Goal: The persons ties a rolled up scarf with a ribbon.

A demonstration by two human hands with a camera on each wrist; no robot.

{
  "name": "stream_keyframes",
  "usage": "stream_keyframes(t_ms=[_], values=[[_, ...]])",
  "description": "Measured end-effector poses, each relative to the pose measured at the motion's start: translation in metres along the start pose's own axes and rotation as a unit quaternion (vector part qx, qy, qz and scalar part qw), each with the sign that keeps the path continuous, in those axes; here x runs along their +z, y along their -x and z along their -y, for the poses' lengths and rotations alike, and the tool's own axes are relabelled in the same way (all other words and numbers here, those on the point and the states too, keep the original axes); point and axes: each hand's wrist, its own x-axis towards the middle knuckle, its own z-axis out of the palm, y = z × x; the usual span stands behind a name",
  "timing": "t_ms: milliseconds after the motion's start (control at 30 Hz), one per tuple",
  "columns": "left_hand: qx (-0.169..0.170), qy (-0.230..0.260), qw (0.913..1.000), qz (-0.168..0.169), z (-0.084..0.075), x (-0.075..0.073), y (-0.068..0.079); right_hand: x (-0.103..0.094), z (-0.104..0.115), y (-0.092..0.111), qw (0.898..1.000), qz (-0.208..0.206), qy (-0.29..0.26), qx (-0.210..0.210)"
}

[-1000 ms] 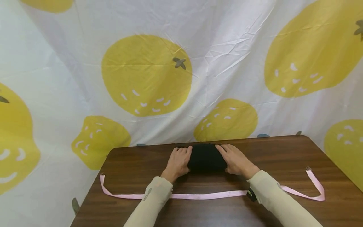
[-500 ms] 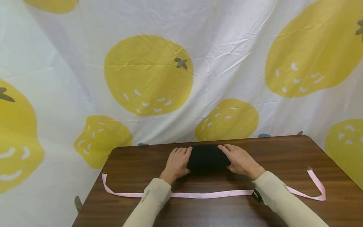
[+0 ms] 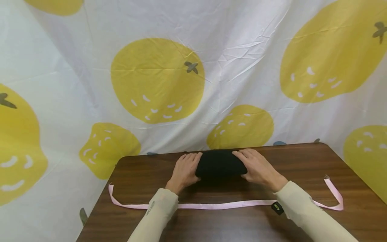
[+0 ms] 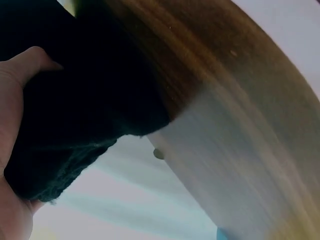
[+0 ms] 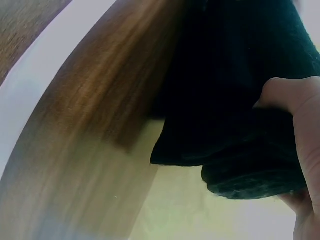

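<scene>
Both hands hold a folded black cloth (image 3: 221, 164) near the back of the wooden table. My left hand (image 3: 185, 169) grips its left end, with the fingers over the top and the thumb on the near side. At the other end, my right hand (image 3: 258, 167) grips it in much the same way. The left wrist view shows the cloth's thick folded layers (image 4: 95, 105) and the left thumb pressing on them. In the right wrist view, layered edges of the cloth (image 5: 250, 180) stick out beside the right hand (image 5: 305, 115).
A long pink ribbon (image 3: 223, 205) crosses the table in front of the cloth, its two ends bent backward and tipped with metal clips. Both forearms pass over it. The dark wooden tabletop (image 3: 290, 161) ends at a white curtain (image 3: 232, 20) printed with yellow fruit.
The cloth has shifted slightly up and toward the back in the head view. Both hands have moved with it and spread a little farther apart, keeping their grip.
</scene>
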Motion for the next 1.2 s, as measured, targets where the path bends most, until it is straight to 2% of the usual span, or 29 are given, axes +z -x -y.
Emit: stream_keyframes(t_ms=[233, 567, 1000, 1200], values=[[0.004, 0.005, 1.0, 0.004, 0.005, -0.009, 0.003, -0.012, 0.004, -0.003, 1.0, -0.024, -0.003, -0.018], [0.014, 0.032, 0.9989, -0.033, 0.014, -0.01, 0.009, -0.02, 0.014, -0.006, 0.996, -0.07, 0.003, -0.055], [0.009, 0.082, 0.994, -0.072, 0.014, -0.008, 0.01, -0.036, 0.032, -0.006, 0.988, -0.094, -0.093, -0.079], [0.018, 0.119, 0.9884, -0.092, 0.01, -0.006, 0.006, -0.046, 0.041, -0.003, 0.985, -0.113, -0.087, -0.095]])
